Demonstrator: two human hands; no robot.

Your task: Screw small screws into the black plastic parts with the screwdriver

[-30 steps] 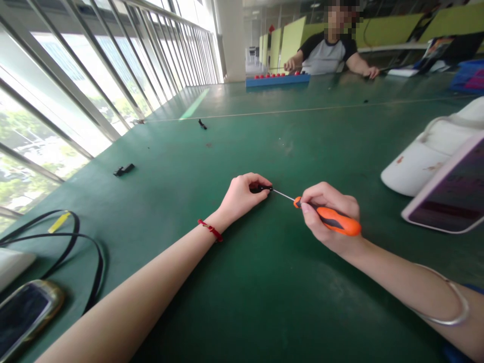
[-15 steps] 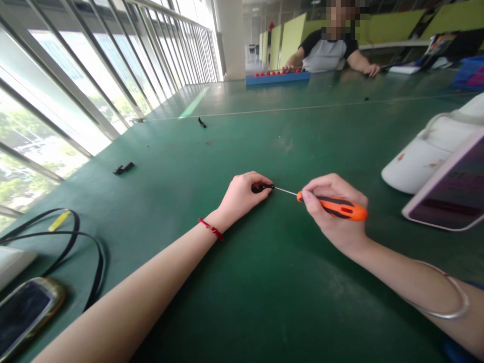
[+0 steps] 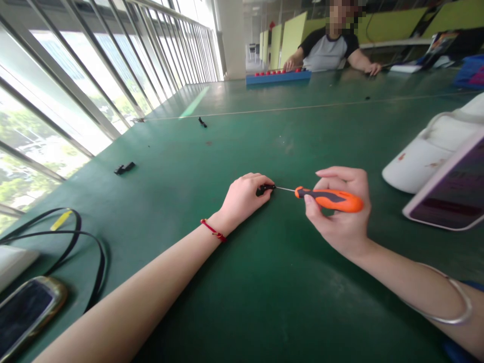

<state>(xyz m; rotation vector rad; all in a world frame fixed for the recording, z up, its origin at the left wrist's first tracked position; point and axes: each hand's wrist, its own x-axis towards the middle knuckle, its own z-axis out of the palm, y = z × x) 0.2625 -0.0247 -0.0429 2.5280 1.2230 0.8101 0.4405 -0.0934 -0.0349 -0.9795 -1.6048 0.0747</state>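
My left hand [image 3: 246,195] pinches a small black part [image 3: 266,188] between thumb and fingertips, low over the green table; much of the part is hidden by the fingers. An orange and dark grey screwdriver [image 3: 333,198] lies nearly level, its thin shaft pointing left and its tip meeting the black part. My right hand [image 3: 344,217] holds the handle loosely, thumb below the front of the grip and the upper fingers lifted off it. Whether the tip sits in a screw is too small to tell.
Two small black pieces, one nearer [image 3: 124,168] and one farther [image 3: 202,122], lie at left. A phone [image 3: 26,315] and a black cable [image 3: 99,262] are at lower left. Right stand a white container [image 3: 419,156] and a tablet-like screen [image 3: 449,186]. Across the table, a person sits behind a blue rack [image 3: 278,79].
The fingers of my right hand have loosened and lifted off the screwdriver handle, which tilts up slightly. My left hand has shifted a little to the right with the black part.
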